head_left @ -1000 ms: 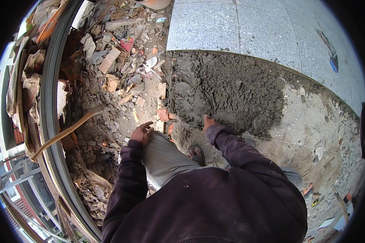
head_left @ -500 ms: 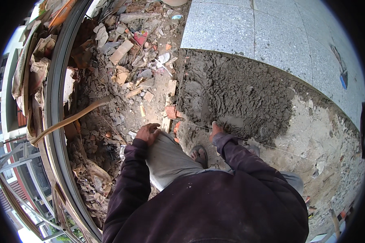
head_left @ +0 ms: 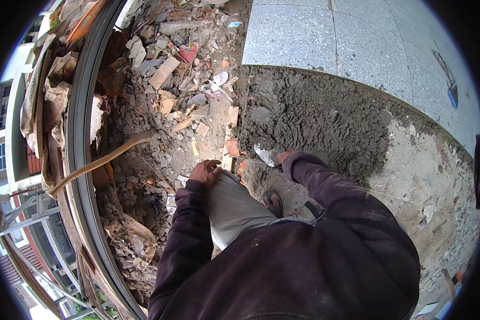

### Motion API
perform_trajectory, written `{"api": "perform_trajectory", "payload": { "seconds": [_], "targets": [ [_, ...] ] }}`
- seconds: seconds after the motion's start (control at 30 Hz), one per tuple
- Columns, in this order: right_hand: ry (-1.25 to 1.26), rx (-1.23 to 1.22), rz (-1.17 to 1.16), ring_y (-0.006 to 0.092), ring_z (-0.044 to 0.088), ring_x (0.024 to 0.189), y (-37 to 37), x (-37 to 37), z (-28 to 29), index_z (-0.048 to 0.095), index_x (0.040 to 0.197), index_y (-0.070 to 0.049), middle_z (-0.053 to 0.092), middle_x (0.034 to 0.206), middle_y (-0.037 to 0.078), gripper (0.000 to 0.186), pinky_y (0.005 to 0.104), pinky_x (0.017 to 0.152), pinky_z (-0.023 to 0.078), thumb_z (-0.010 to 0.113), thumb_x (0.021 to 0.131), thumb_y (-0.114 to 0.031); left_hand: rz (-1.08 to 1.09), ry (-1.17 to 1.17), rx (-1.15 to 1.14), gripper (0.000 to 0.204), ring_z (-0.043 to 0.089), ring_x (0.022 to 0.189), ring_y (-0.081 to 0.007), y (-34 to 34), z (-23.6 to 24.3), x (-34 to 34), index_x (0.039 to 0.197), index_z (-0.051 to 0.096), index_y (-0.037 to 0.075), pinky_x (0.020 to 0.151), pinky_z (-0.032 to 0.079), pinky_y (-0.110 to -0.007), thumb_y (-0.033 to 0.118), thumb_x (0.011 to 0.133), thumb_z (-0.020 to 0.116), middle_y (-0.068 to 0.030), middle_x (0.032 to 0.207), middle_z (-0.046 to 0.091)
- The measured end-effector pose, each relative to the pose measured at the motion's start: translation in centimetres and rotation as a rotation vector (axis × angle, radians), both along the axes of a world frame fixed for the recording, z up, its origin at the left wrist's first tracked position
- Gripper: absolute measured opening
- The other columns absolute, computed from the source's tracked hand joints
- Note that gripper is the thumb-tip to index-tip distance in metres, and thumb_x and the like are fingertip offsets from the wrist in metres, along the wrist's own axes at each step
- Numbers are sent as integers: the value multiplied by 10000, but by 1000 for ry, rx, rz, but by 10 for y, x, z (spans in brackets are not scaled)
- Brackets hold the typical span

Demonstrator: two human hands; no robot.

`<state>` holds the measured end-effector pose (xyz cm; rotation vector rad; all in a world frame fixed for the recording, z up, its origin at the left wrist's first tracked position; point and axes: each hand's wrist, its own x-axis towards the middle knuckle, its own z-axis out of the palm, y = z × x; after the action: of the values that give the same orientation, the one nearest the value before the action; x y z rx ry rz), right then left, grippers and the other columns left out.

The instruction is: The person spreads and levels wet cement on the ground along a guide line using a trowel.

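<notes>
With twelve at the top of the view and the middle of the wet grey mortar (head_left: 325,114) as the dial's centre, the person's right hand (head_left: 289,156) is at seven o'clock, on the mortar's near edge. It is closed on a trowel (head_left: 264,155), though the sleeve (head_left: 325,176) and the angle hide most of the fingers and the handle. The trowel's bright blade juts from the hand toward nine o'clock and lies near the mortar's corner at eight o'clock; whether it touches the mortar cannot be told. The left hand (head_left: 205,173), farther out at eight o'clock, rests against the knee of the grey trousers (head_left: 234,205), its fingers loosely bent and half open, with nothing visible in its hold. A sandalled foot (head_left: 272,201) is planted at seven o'clock. A thin string (head_left: 392,195) runs past the mortar's near side toward four o'clock, where rough bare concrete (head_left: 410,160) adjoins the mortar. A reddish brick piece (head_left: 232,148) sits just beyond the corner at eight o'clock, beside a pale wooden strip (head_left: 232,117). Broken rubble (head_left: 168,106) spreads at nine o'clock, bounded by a grey metal rail (head_left: 79,117). Speckled grey tiles (head_left: 298,34) border the mortar at twelve, and a blue-ended tool (head_left: 452,92) lies on them between two and three o'clock.
</notes>
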<state>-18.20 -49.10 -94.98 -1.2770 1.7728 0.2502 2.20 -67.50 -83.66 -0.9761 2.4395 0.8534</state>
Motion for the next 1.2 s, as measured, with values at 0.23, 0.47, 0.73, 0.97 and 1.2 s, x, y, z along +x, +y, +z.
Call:
{"api": "perform_trajectory", "payload": {
  "seconds": [0.23, 0.47, 0.73, 0.97, 1.2],
  "targets": [
    [107, 275, 58, 306, 419, 1062, 66, -45, 18, 444, 1125, -94, 411, 1175, 147, 340, 419, 833, 375, 392, 816, -226, 158, 3, 129, 333, 553, 825, -253, -14, 1, 6, 980, 555, 71, 745, 421, -312, 253, 701, 535, -132, 875, 583],
    [-74, 255, -221, 281, 486, 978, 120, -75, -24, 356, 1202, -68, 397, 1191, 149, 534, 360, 743, 433, 535, 699, -97, 42, -39, 147, 337, 549, 842, -243, -23, -14, -5, 987, 548, 48, 765, 412, -300, 243, 712, 529, -145, 892, 581],
    [-288, 2, -959, 280, 537, 881, 92, -29, -29, 439, 1131, -79, 523, 1038, 127, 443, 346, 732, 437, 533, 707, -167, -52, -66, 150, 326, 547, 867, -247, -13, -15, -38, 980, 545, 35, 774, 414, -295, 218, 711, 533, -157, 926, 569],
    [-317, 9, -1968, 196, 515, 470, 252, -67, -20, 319, 1224, -81, 563, 817, 156, 473, 346, 431, 425, 466, 778, -131, -54, -3, 226, 306, 546, 846, -220, -26, -24, -43, 973, 549, 29, 760, 417, -288, 169, 701, 552, -142, 903, 573],
    [-534, -156, -1442, 171, 482, 447, 67, -67, 13, 309, 1230, -97, 565, 806, 125, 504, 330, 435, 420, 476, 762, -184, -43, 20, 268, 341, 553, 839, -240, -25, -32, -46, 987, 536, 10, 762, 413, -289, 193, 700, 556, -164, 887, 575]
  ]
}}
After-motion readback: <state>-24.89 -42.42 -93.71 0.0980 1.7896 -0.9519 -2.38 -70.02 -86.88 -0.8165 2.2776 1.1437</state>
